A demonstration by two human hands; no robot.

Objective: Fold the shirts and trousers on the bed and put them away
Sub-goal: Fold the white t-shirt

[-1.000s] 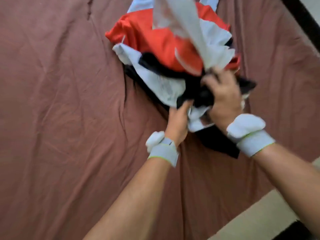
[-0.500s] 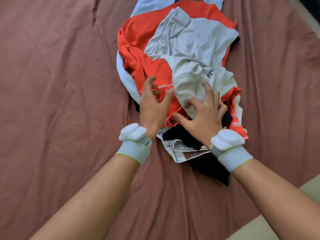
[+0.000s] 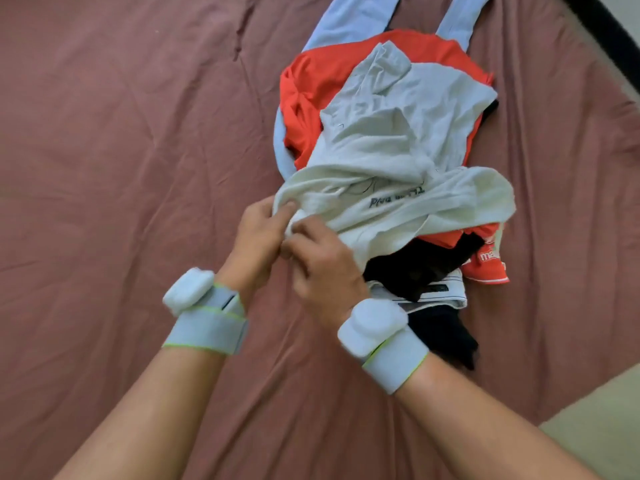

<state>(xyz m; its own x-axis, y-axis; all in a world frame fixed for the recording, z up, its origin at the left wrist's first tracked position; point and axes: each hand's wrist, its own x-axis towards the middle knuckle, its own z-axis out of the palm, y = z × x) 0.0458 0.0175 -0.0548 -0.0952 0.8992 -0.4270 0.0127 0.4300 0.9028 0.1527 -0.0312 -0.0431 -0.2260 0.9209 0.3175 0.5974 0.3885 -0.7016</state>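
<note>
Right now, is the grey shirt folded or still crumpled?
Crumpled, not folded. The grey shirt lies bunched and creased on top of the pile, and the left hand and right hand pinch its near edge.

— What am I seeing under everything?

— I see the bed (image 3: 121, 202), covered in a creased reddish-brown sheet (image 3: 104, 306) that fills nearly the whole view.

— And what lies right on it?

— One heap of clothes (image 3: 398, 168) in the upper middle. I make out light blue trousers (image 3: 346, 22) at the bottom, legs running toward the far edge, and a black garment (image 3: 446, 337) spilling onto the sheet at the near side.
</note>
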